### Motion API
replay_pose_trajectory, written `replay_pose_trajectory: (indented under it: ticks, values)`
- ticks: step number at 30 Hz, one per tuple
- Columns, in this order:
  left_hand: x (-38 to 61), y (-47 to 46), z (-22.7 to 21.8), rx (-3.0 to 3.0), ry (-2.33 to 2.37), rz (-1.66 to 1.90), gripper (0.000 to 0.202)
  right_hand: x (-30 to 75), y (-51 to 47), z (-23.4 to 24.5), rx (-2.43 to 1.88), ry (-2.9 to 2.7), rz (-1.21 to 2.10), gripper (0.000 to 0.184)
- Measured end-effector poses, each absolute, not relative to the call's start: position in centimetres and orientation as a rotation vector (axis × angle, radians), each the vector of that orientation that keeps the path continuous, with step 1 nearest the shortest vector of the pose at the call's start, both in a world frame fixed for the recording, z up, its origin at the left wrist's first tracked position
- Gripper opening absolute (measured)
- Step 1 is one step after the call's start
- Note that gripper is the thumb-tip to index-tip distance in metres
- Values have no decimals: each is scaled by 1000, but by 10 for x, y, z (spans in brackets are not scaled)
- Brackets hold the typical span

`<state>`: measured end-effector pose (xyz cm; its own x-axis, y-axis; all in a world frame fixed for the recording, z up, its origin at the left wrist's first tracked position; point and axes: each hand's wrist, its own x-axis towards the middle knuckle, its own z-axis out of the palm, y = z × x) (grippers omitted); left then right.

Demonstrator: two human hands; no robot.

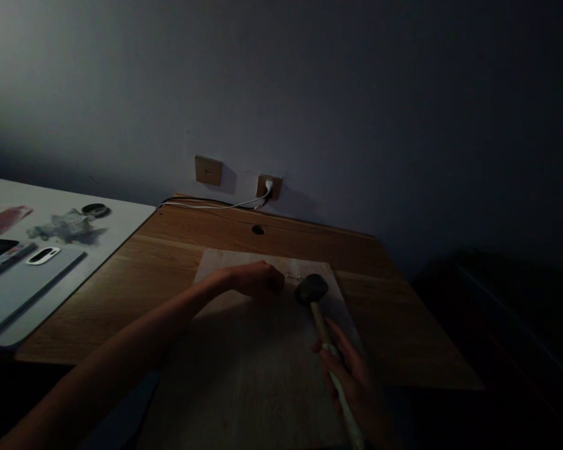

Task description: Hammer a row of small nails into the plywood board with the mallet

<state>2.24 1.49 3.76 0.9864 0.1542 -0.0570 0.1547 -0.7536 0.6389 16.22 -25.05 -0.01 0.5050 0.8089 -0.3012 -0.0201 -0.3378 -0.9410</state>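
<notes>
My right hand (349,375) is wrapped around the handle of a mallet (312,289), a tool with a dark rounded head and a pale handle. The mallet's head is over the upper right part of a light wooden board (258,381). At the far part of the same board is my left hand (261,279), its fingers curled closed; whatever it holds, if anything, is hidden. Between the left hand and the mallet head lie a few small shiny pieces (294,275), too small to name.
The board lies on a brown wooden desk (417,337) against the wall. White and black cables run to a wall socket (274,187). Leftward, a white table (122,219) bears a light-coloured flat case (37,281), a crumpled plastic bag (70,226) and a round dark object (96,210).
</notes>
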Motion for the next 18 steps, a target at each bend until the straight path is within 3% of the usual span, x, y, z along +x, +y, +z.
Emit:
replay_pose_trajectory:
  ticks: [6,13,18]
  values:
    - [22,12,27,2357,45,18,16,161,-250,2,-1720,-660,994,66]
    - [29,29,4,2356,538,482,16,162,-251,1,-1738,-671,1008,71]
    - [31,30,-5,2414,555,544,16,159,-249,7,-1744,-675,991,69]
